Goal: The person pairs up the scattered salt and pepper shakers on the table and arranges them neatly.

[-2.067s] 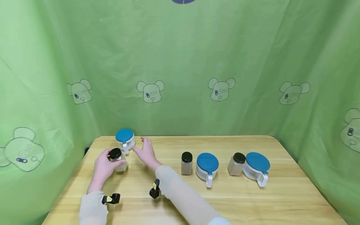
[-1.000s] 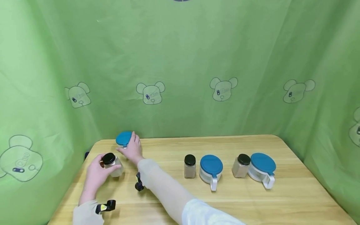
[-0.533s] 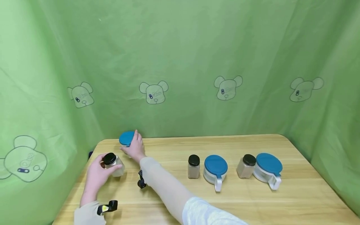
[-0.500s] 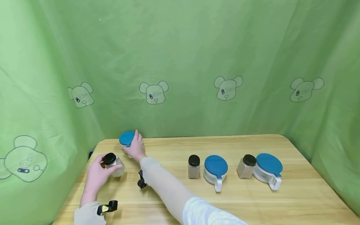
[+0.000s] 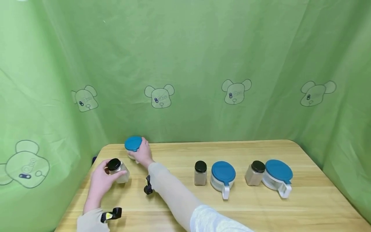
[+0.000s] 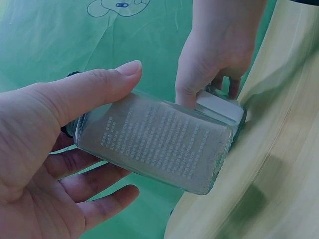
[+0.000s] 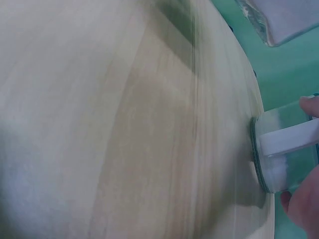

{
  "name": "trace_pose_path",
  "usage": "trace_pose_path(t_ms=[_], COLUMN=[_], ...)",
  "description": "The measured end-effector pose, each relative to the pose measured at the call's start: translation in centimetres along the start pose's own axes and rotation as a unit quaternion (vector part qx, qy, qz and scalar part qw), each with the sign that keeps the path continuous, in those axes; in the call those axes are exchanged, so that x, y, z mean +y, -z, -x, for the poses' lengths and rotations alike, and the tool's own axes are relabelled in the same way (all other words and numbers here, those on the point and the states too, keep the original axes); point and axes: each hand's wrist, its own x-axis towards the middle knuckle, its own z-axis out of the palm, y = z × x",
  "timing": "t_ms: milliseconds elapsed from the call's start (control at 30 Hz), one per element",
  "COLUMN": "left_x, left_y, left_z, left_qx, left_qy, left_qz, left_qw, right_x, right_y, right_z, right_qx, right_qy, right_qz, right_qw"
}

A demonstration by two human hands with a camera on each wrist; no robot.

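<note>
My left hand (image 5: 99, 182) grips a square glass spice jar (image 5: 124, 175) with a black lid, at the left of the table. In the left wrist view the thumb lies along one side of this jar (image 6: 154, 142), which shows small print and a greyish filling. At the back left corner, my right hand (image 5: 142, 154) holds a round glass seasoning pot (image 5: 133, 142) with a blue lid by its side. The right wrist view shows the pot's white handle (image 7: 289, 140) and its base against the tabletop; most of that hand is out of frame.
To the right on the wooden table (image 5: 162, 206) stand a black-lidded spice jar (image 5: 200, 175), a blue-lidded pot (image 5: 223, 172), another spice jar (image 5: 253, 175) and another blue-lidded pot (image 5: 279, 170). A green curtain (image 5: 188, 64) hangs behind and at both sides.
My right hand has reached left and taken hold of the blue-lidded pot, which has since shifted slightly right. The left hand, still holding the spice jar, has moved a little left and nearer.
</note>
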Motion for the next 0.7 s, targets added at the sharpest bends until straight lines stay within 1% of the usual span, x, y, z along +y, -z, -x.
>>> trace_pose_path(t_ms=[133, 367, 567, 700], left_x=[0.1, 0.2, 0.1, 0.0], left_y=[-0.1, -0.5, -0.5, -0.5], left_z=[0.0, 0.0, 0.0, 0.0], left_qx=[-0.001, 0.0, -0.003, -0.008], left_qy=[0.001, -0.001, -0.002, -0.004], left_qz=[0.001, 0.003, 0.005, 0.006], left_qw=[1.0, 1.0, 1.0, 0.9999], right_x=[0.2, 0.4, 0.8, 0.9], right_y=[0.3, 0.9, 1.1, 1.2], right_z=[0.1, 0.5, 0.8, 1.0], right_qx=[0.007, 0.028, 0.03, 0.032], right_qy=[-0.004, 0.003, 0.004, 0.001], right_qz=[-0.007, -0.021, -0.013, -0.028], right_qw=[0.9999, 0.9994, 0.9995, 0.9991])
